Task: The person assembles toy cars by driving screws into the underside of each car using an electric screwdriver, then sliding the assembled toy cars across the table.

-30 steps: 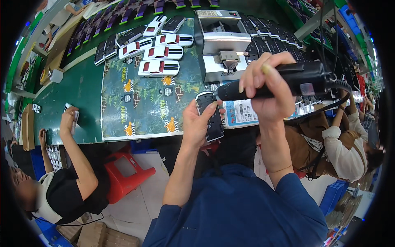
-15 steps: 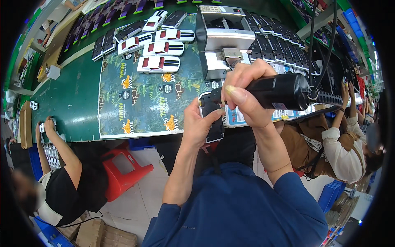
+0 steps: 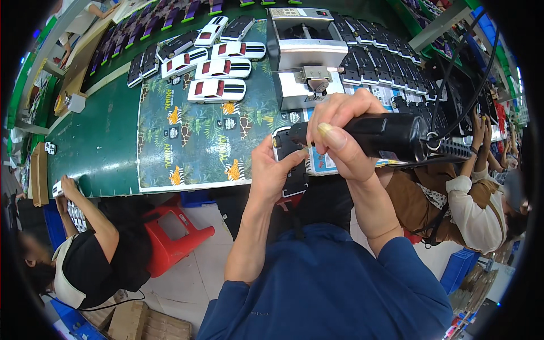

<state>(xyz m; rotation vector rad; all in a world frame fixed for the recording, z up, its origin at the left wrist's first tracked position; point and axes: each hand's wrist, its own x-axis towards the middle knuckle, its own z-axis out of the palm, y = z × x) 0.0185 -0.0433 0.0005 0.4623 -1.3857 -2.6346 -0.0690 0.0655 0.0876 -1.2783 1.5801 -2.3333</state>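
Note:
My left hand [image 3: 271,168] is closed around a toy car [image 3: 290,180], which lies with its black underside up and shows a white body edge. The thumb presses on the underside. My right hand [image 3: 348,133] grips a black electric screwdriver [image 3: 391,136] lying almost level, its front end over the far end of the car. Fingers hide the bit, so I cannot tell whether it touches a screw. Just beyond my right hand stands a metal machine [image 3: 310,54] with a small bracket at its front.
Several white toy cars [image 3: 218,90] stand on the patterned sheet [image 3: 198,141] at left. Rows of upturned cars [image 3: 371,65] lie right of the machine. A cable [image 3: 453,73] runs up from the screwdriver. Co-workers sit on both sides; a red stool [image 3: 173,232] stands at lower left.
The screwdriver's rear end has shifted slightly right and its cable has swung right. My left hand keeps its hold on the car. At left, the co-worker's hands have moved a little.

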